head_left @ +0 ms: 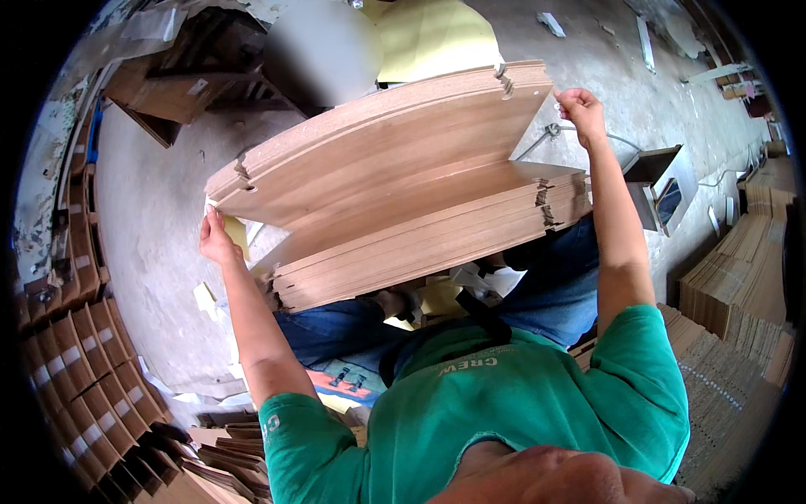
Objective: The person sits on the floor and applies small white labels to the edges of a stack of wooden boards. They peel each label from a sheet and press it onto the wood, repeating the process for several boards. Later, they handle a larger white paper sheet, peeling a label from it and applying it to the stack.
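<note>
A thick stack of brown wood-fibre boards [403, 160] stands tilted in front of me, its far edges raised. A second stack of the same boards [420, 252] lies nearer, across my knees. The two meet in a V, and notches show at their ends. My left hand [218, 239] is closed, thumb and fingers pinching the upper left corner of the tilted boards. Beside their upper right corner is my right hand [581, 113], its fingertips also pinched together. Whatever lies between those right fingertips is too small to make out.
A round yellow surface [437, 38] is beyond the boards. An open box [663, 189] stands on the floor at right, near a grey cord [552, 130]. Stacked boards [730, 286] line the right side. Brown compartments [80, 361] fill the lower left.
</note>
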Available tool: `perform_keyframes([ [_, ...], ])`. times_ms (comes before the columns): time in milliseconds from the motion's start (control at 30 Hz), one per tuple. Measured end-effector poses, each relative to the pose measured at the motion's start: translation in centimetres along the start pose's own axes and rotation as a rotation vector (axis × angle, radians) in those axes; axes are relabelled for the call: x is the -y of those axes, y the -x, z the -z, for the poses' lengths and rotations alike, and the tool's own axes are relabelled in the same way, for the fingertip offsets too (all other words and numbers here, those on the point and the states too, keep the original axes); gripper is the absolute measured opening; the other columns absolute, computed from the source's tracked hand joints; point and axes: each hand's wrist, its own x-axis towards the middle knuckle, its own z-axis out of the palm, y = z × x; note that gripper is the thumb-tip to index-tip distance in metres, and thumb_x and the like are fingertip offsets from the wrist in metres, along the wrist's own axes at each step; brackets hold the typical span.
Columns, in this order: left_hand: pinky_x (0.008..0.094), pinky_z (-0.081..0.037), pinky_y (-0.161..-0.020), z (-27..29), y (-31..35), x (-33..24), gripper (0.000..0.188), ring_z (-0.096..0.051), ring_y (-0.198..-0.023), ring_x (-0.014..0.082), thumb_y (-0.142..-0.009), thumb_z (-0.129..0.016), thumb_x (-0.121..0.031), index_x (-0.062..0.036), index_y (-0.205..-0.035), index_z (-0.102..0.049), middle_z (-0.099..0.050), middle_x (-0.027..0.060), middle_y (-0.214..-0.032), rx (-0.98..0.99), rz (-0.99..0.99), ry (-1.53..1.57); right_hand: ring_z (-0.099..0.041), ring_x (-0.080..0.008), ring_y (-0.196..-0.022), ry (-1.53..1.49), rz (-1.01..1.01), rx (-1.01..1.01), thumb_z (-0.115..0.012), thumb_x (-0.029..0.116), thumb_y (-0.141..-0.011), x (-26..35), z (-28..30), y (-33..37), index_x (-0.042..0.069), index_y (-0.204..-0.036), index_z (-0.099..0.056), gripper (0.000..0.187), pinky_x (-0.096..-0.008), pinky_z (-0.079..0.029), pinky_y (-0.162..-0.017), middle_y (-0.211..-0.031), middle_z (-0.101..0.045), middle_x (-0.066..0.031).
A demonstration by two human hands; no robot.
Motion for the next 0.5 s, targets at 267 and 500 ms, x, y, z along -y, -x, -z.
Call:
perform_keyframes([
  [267, 0.0271, -0.050, -0.074, -0.5, -0.4, 0.6, 0.044, -0.059, -0.081, 0.0176, -0.069, -0.075, -0.016, 0.0081, -0.098, -0.053, -0.061, 0.0123, -0.088, 0.011, 0.067, 0.058, -0.051, -0.0076, -0.056, 0.387, 0.008, 0.085, -0.067, 0.023, -0.074, 0.4, -1.9, 0.8, 0.007, -0.098, -0.060, 0.030, -0.0249, -0.041, -0.051, -0.061, -0.056, -0.0003],
  [500, 0.0300, -0.051, -0.072, -0.5, -1.5, 0.9, 0.042, -0.059, -0.082, 0.0202, -0.069, -0.073, -0.006, 0.0066, -0.101, -0.050, -0.059, 0.0139, -0.091, 0.003, 0.057, 0.083, -0.057, -0.0123, -0.060, 0.528, 0.112, 0.093, -0.068, 0.022, -0.072, 0.2, -2.6, 1.1, 0.008, -0.106, -0.058, 0.038, -0.0277, -0.045, -0.059, -0.065, -0.061, -0.0041],
])
